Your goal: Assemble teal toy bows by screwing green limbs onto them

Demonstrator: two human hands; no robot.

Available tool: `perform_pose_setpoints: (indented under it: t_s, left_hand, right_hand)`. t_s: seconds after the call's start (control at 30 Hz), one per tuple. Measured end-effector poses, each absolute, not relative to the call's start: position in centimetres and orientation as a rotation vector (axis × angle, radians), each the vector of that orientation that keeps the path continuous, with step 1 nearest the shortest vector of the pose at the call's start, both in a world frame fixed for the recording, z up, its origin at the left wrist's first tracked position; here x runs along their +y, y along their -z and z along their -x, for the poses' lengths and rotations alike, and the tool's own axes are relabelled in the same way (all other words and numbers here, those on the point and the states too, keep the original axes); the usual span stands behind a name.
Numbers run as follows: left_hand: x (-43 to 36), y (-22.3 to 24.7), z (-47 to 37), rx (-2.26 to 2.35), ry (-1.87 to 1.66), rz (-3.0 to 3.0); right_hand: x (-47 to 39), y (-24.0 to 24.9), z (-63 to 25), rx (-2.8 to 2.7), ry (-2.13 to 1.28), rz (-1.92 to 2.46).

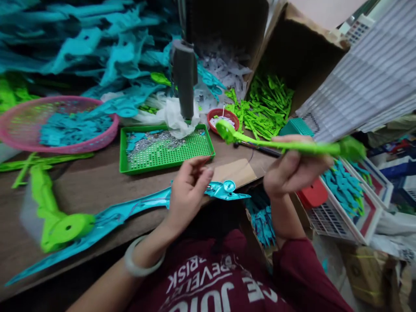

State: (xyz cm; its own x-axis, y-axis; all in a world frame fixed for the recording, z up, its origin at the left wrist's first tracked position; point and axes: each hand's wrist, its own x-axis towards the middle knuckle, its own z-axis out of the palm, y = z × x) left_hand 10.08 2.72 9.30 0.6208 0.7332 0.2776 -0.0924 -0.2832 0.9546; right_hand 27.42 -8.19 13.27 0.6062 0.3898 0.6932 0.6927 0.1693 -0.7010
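My right hand [295, 169] is raised at the table's front right, its fingers closed around a long bright green plastic part [260, 143], which it holds nearly level. The part's right end is blurred. My left hand [190, 186] hovers over a long blue plastic part [143, 201] lying along the table's front edge. Its fingers are curled toward the thumb; a thin reddish line shows at the fingertips, too small to name. A thicker green plastic part [61, 216] lies across the blue one at the left.
A grey power screwdriver [184, 82] hangs over a green perforated tray [156, 164] of small metal pieces. Nearby are a pink basket [97, 145] of blue pieces, a small red basket [236, 125], heaped blue parts [123, 52] and a cardboard box [312, 43] with green parts.
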Motion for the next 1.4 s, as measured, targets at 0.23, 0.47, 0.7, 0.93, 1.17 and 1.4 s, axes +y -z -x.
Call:
perform_pose_setpoints:
  t_s: [0.23, 0.47, 0.7, 0.93, 1.17, 1.4]
  left_hand:
    - [4.6, -7.7, -10.6, 0.679, -0.789, -2.211]
    - [2.9, -9.7, -11.6, 0.506, -0.256, -1.822]
    - [1.9, -10.6, -14.4, 0.428, -0.194, -1.618]
    - [-0.4, -10.3, -12.3, 0.587, -0.539, -1.758]
    - [0.2, -4.0, -9.8, 0.317, -0.943, -2.474]
    - [1.5, -3.4, -10.1, 0.376, -0.759, -2.718]
  right_hand:
    - [-8.1, -9.4, -32.8, -0.343, -0.509, 1.356]
    - [-7.9, -10.4, -32.7, -0.427, -0.234, 1.200]
    - [-6.0, -12.7, -31.6, -0.505, -0.083, 1.135]
    - [-8.3, -12.3, -31.2, -0.486, 0.126, 1.181]
    - [-8.5, -6.3, -33.3, -0.208, -0.728, 1.517]
    - [-6.7, -4.5, -34.3, -0.230, -0.820, 1.602]
